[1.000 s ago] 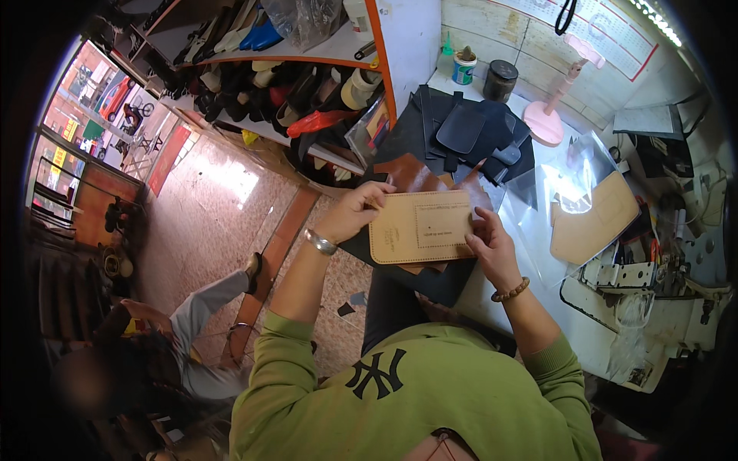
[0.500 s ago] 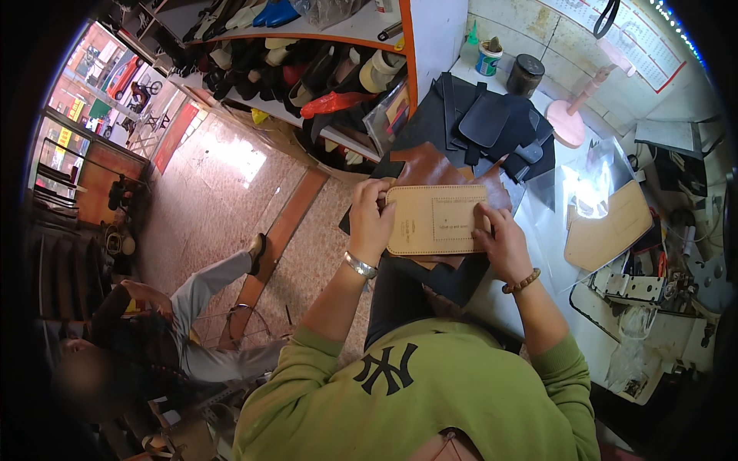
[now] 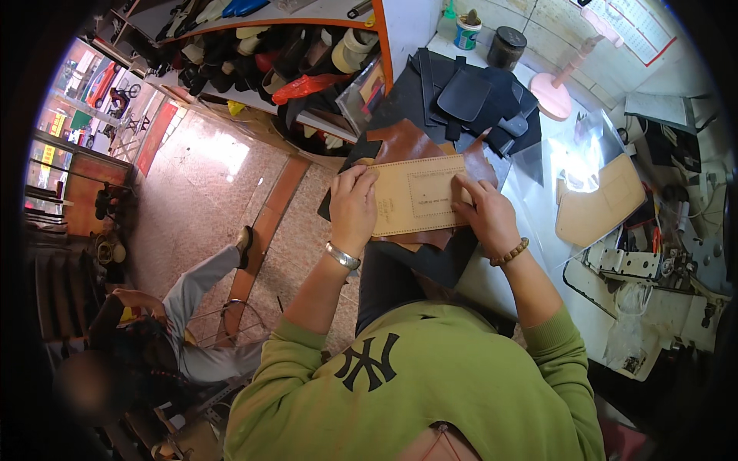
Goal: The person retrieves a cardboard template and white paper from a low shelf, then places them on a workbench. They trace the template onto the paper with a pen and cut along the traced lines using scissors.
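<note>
Tan up now, holding a rectangular, hole-edged tan panel (image 3: pixel 393 198) over irregular brown leather (image 3: pixel 407 140), left edge in half-curled left hand (image 3: pixel 354 209), right edge in half-curled right hand (image 3: pixel 489 213); apparently positioning, next calling for steady alignment.

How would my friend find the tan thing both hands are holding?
Find the big green sweater, then look above it to the person's left hand and right hand. Between them is a flat tan panel. Unlike the darker brown leather showing past its edges, it's pale, with dotted lines along its border and around a smaller rectangle.
</note>
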Demonstrator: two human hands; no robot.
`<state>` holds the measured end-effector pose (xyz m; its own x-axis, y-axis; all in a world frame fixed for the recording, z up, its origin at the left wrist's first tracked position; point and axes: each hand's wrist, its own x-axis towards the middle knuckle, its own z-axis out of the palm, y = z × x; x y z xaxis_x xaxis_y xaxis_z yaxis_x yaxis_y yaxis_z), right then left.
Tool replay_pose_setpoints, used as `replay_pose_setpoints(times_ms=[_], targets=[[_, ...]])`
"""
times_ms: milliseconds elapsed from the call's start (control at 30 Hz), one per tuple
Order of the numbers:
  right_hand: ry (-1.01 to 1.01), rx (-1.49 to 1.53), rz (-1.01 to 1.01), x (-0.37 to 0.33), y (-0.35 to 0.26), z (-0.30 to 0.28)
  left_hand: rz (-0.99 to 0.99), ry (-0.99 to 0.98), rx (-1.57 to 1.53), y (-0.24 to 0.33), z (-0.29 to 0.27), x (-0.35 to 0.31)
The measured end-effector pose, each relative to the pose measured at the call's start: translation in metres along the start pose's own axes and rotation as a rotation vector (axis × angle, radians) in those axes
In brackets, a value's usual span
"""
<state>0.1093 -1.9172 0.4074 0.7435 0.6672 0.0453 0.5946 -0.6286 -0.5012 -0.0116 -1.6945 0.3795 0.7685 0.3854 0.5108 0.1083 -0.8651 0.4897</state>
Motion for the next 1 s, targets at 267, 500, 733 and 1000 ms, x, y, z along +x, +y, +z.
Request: replay_pose_setpoints(times_ms=[267,500,733,1000], targets=[[0.049,0.324,0.023,-0.005,0.014,-0.001,0.042,-0.069,0.105,0.012,-0.002,-0.007],[0.045,0.806,0.218,-0.055,0.018,0.008,0.012,-0.06,0.106,0.014,0.001,-0.009],[-0.04,0.474,0.115,-0.063,0.01,0.003,-0.024,-0.06,0.074,0.015,0.002,-0.009],[-0.093,0.373,-0.045,-0.058,-0.011,-0.005,-0.058,-0.038,0.078,0.014,0.006,-0.009]])
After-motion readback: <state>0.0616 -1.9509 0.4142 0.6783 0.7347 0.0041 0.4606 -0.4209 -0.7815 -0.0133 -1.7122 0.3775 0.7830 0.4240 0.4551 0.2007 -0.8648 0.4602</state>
